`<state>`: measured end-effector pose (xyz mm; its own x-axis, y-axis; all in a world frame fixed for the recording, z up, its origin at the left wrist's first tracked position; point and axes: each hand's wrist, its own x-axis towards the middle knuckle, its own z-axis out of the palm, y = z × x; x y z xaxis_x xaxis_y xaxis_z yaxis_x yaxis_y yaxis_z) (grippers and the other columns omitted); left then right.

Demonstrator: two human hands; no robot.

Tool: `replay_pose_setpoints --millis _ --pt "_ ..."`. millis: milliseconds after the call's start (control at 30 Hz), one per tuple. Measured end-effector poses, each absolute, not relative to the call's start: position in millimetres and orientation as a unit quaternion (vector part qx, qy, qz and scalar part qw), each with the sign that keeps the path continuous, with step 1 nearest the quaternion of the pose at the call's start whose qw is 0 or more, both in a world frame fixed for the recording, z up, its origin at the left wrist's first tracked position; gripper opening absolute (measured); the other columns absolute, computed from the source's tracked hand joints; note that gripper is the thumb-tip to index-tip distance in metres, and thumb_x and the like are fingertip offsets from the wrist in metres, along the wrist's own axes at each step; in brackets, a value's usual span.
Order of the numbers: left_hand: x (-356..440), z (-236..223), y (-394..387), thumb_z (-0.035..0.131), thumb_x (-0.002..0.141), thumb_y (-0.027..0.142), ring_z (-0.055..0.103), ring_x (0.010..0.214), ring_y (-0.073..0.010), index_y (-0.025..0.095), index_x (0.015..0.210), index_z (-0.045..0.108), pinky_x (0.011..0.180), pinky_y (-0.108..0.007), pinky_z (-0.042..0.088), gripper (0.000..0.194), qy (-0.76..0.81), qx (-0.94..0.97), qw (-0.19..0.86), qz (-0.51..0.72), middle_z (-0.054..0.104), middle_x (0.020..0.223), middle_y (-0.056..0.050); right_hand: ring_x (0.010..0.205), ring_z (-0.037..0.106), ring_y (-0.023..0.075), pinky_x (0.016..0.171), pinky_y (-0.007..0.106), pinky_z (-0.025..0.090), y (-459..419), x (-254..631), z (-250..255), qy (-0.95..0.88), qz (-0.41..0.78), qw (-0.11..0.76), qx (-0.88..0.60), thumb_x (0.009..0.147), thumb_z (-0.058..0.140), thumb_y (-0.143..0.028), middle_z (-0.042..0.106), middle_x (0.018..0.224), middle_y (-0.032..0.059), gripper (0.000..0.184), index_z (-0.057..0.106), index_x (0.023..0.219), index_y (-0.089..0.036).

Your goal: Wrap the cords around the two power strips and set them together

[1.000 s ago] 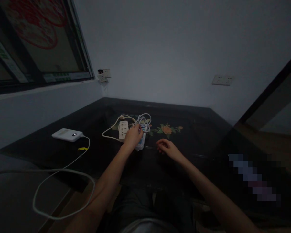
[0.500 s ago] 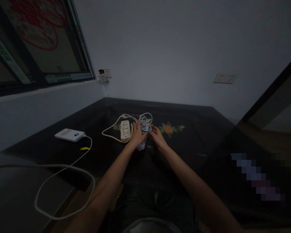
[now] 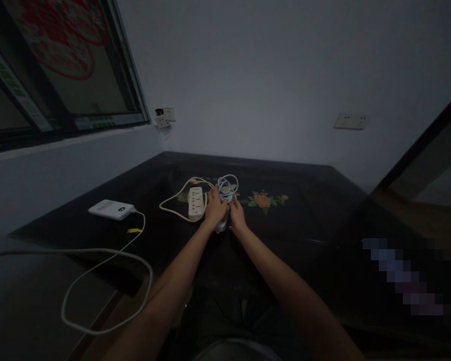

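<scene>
A loosely coiled white cable [image 3: 229, 183] lies on the dark table between my hands. Its lower part runs down to a pale, elongated object [image 3: 221, 226], mostly covered by my left hand, so its kind is unclear. My left hand [image 3: 215, 209] is closed over the coil's left side and the pale object. From the right, the bent fingers of my right hand [image 3: 236, 215] pinch the lower end of the cable. Just left of my left hand lies a white power strip [image 3: 196, 202] with its cord [image 3: 173, 197] looped around it.
At the left of the table [image 3: 296, 220] rests a white power bank [image 3: 111, 209], its long cable [image 3: 145, 301] hanging past the near edge. A yellow tag [image 3: 134, 230] lies beside that cable. Wall sockets [image 3: 351, 121] and a window [image 3: 93, 75] are beyond; a blurred item [image 3: 402, 276] is at right.
My right hand has moved left and its fingers have closed in on the lower cable. My left hand stays on the coil and pale object. The view has shifted slightly.
</scene>
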<state>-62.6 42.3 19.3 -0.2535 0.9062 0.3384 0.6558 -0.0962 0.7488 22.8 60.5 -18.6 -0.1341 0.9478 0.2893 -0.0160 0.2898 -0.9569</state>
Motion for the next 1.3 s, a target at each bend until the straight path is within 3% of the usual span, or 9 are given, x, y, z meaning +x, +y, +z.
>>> replay_pose_setpoints --millis 167,400,533,733,867,933,1033,1133,1300 --pt "-56 18 36 0.048 0.080 0.015 0.032 0.138 -0.0272 0.016 0.142 0.029 0.112 -0.045 0.030 0.064 0.617 0.602 0.149 0.484 0.035 0.147 -0.017 0.098 0.064 0.0190 0.087 0.035 0.050 59 27 -19 -0.537 0.461 0.579 -0.406 0.071 0.052 -0.017 0.071 0.102 0.0060 0.050 0.055 0.121 -0.020" --pt "-38 16 35 0.046 0.080 0.011 0.032 0.139 -0.0218 0.015 0.143 0.024 0.115 -0.041 0.025 0.067 0.569 0.578 0.224 0.540 0.034 0.149 -0.014 0.111 0.060 0.0215 0.093 0.037 0.050 49 62 -10 -0.479 0.489 0.604 -0.407 0.063 0.054 -0.008 0.058 0.130 0.0119 0.077 0.040 0.138 -0.018" --pt "-24 22 26 0.047 0.078 0.007 0.040 0.134 -0.0213 0.016 0.142 0.027 0.113 -0.039 0.032 0.068 0.502 0.591 0.260 0.576 0.039 0.147 -0.014 0.111 0.061 0.0243 0.088 0.038 0.053 32 89 5 -0.436 0.532 0.626 -0.368 0.062 0.062 -0.012 0.047 0.142 0.0114 0.078 0.041 0.137 -0.022" --pt "-4 47 2 0.051 0.079 0.008 0.052 0.123 -0.0222 0.022 0.141 0.029 0.104 -0.040 0.042 0.067 0.401 0.635 0.275 0.600 0.036 0.147 -0.013 0.116 0.058 0.0258 0.094 0.040 0.051 6 135 30 -0.413 0.548 0.656 -0.314 0.063 0.068 -0.015 0.049 0.141 0.0092 0.074 0.046 0.133 -0.025" --pt "-1 60 -5 0.052 0.085 0.015 0.056 0.115 -0.0214 0.025 0.139 0.035 0.103 -0.042 0.042 0.058 0.381 0.727 0.176 0.544 0.045 0.140 -0.011 0.122 0.054 0.0257 0.098 0.041 0.049 -7 158 41 -0.418 0.531 0.673 -0.302 0.066 0.068 -0.017 0.048 0.142 0.0060 0.072 0.046 0.134 -0.029" --pt "-1 61 -8 0.057 0.085 0.022 0.048 0.124 -0.0245 0.027 0.137 0.038 0.108 -0.045 0.036 0.056 0.383 0.754 0.091 0.525 0.047 0.139 -0.009 0.123 0.053 0.0252 0.099 0.041 0.048 -12 164 44 -0.431 0.525 0.671 -0.297 0.068 0.068 -0.019 0.048 0.142 0.0050 0.071 0.045 0.134 -0.030" --pt "-1 56 -11 0.069 0.078 0.032 0.035 0.134 -0.0288 0.029 0.139 0.035 0.112 -0.048 0.029 0.070 0.397 0.712 0.027 0.579 0.038 0.143 -0.010 0.123 0.053 0.0249 0.099 0.040 0.049 -20 168 44 -0.437 0.533 0.662 -0.295 0.070 0.066 -0.020 0.050 0.140 0.0043 0.067 0.046 0.134 -0.031" --pt "-2 48 -11 0.072 0.075 0.035 0.031 0.136 -0.0296 0.030 0.142 0.028 0.109 -0.045 0.033 0.081 0.357 0.696 0.117 0.612 0.031 0.147 -0.011 0.122 0.054 0.0253 0.098 0.041 0.049 -27 168 41 -0.427 0.562 0.645 -0.291 0.069 0.067 -0.020 0.052 0.137 0.0037 0.066 0.048 0.132 -0.032" --pt "0 39 -9 0.071 0.076 0.035 0.053 0.118 -0.0258 0.028 0.145 0.021 0.099 -0.040 0.045 0.085 0.283 0.692 0.338 0.571 0.039 0.142 -0.013 0.122 0.054 0.0253 0.098 0.041 0.050 -33 170 36 -0.423 0.572 0.639 -0.294 0.068 0.069 -0.019 0.050 0.139 0.0031 0.063 0.050 0.127 -0.032"
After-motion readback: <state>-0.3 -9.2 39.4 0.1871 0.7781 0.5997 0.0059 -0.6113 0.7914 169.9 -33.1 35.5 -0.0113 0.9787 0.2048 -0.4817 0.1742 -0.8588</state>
